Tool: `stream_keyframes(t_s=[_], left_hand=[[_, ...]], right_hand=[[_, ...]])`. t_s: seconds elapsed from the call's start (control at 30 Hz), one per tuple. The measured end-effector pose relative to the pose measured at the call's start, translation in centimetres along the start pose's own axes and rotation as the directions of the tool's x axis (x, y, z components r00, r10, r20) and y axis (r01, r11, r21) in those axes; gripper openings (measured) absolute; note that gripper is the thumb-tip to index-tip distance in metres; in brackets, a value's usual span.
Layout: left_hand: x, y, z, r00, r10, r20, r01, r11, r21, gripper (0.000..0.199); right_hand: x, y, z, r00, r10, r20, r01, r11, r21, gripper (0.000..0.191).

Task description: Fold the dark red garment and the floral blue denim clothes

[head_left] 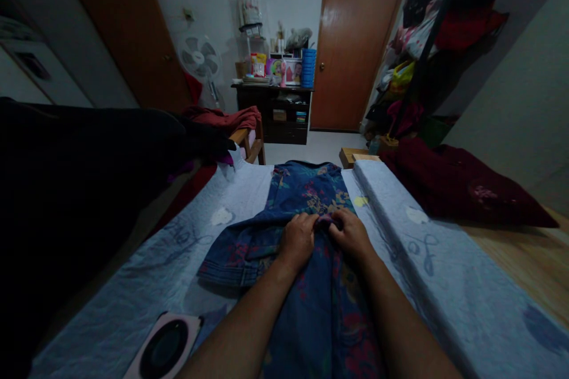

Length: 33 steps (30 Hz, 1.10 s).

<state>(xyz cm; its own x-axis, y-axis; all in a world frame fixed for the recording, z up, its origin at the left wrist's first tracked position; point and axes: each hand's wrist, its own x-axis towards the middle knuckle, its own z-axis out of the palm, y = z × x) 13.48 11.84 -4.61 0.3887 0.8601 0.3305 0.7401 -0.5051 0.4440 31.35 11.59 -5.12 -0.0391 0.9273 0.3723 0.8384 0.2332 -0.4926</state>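
A dark blue garment with a flower pattern (pixel 306 189) lies spread over the light blue bed sheet (pixel 249 180). One part of it, with a stitched edge, sticks out to the left. Near the middle of the cloth, my left hand (pixel 300 237) pinches a fold between thumb and fingers. Just to its right, my right hand (pixel 351 234) grips the same raised fold, its fingers curled over the cloth. The two hands are close together, with a short bit of bunched fabric between them.
A pink device with a black disc (pixel 164 346) lies at the lower left. Dark cloth (pixel 89 189) hangs along the left side. At the right is a maroon cushion (pixel 466 186). Beyond the bed stand a wooden chair (pixel 255 145), a fan (pixel 200 58) and a dark cabinet (pixel 271 112).
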Motion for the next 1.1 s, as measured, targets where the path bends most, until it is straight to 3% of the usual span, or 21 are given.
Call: stream_keyframes(t_s=[0.3, 0.43, 0.57, 0.63, 0.73, 0.87, 1.1], left_hand=[[-0.1, 1.5, -1.9, 0.999, -0.023, 0.043, 0.016, 0.987, 0.159, 0.029], [-0.4, 1.5, -1.9, 0.988, -0.027, 0.149, -0.008, 0.974, 0.226, 0.023], [-0.6, 1.3, -1.7, 0.979, -0.038, 0.199, -0.013, 0.968, 0.249, 0.026], [-0.7, 1.2, -1.7, 0.979, -0.031, 0.200, -0.018, 0.971, 0.240, 0.024], [-0.9, 1.0, -1.7, 0.985, 0.012, 0.171, -0.043, 0.984, 0.174, 0.019], [-1.0, 0.8, -1.5, 0.993, 0.039, 0.107, -0.050, 0.993, 0.103, 0.029], [-0.9, 1.9, -1.1, 0.990, -0.071, 0.126, 0.040, 0.972, 0.232, 0.022]], right_hand=[[0.2, 0.3, -0.3, 0.999, 0.051, -0.019, -0.045, 0.975, 0.216, 0.031], [0.5, 0.4, 0.1, 0.999, 0.053, -0.001, -0.053, 0.989, 0.138, 0.035], [0.7, 0.3, 0.6, 0.998, 0.013, -0.054, -0.012, 1.000, 0.021, 0.013], [0.7, 0.2, 1.0, 0.997, -0.038, -0.071, 0.040, 0.999, 0.021, 0.026], [0.6, 0.0, 1.8, 0.995, -0.082, 0.056, 0.082, 0.997, 0.000, 0.037], [0.4, 0.0, 2.2, 0.965, -0.029, 0.259, 0.059, 0.993, -0.107, 0.043], [0.5, -0.3, 1.6, 0.952, -0.002, 0.305, 0.042, 0.991, -0.125, 0.059]])
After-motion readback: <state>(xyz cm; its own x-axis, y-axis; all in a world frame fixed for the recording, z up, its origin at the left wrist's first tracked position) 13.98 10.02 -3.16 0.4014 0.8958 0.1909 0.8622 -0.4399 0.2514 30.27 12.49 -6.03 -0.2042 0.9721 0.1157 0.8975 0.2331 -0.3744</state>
